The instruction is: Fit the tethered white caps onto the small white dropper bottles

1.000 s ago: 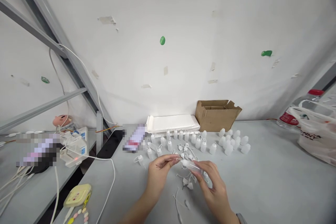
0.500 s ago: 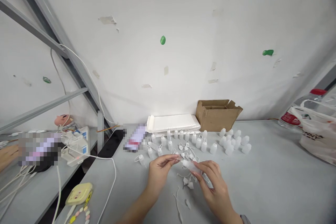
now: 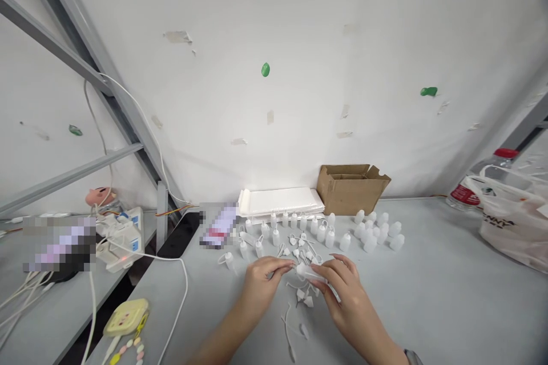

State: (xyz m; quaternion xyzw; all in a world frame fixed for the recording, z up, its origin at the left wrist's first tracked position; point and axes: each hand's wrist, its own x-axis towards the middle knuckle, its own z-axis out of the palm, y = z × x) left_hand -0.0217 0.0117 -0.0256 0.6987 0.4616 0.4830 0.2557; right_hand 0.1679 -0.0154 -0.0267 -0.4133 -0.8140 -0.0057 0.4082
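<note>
- Far left, a white power strip (image 3: 136,231) sits by a white cable (image 3: 186,285) that crosses the grey table (image 3: 449,274). A sleeve catching that cable could tug it. The co-worker's hand seen at the far left edge in the previous frame is now out of view.
- Left of centre, small translucent white plastic bottles (image 3: 244,249) stand with pointed tops, some with strap loops. A low sweep of the left wrist could topple the nearest.
- The left hand (image 3: 260,282) has thumb and fingers drawn together just beside the held bottle's pointed end; whether they pinch something small, I cannot tell.
- In the centre, the held translucent bottle (image 3: 306,272) tilts above the table, its pointed end leftward. Its smooth wall could slip or dent if squeezed unevenly. Its end looks slightly farther from the left fingertips than before.
- Below it lie loose white plastic caps (image 3: 309,301), easily scattered by a brushing finger.
- The right hand (image 3: 353,299) pinches the bottle's body between thumb and fingers; one finger now lifts more clearly away.
- Farther right, white bottles without pointed tops (image 3: 369,241) cluster closely; one knock could tip several.
</note>
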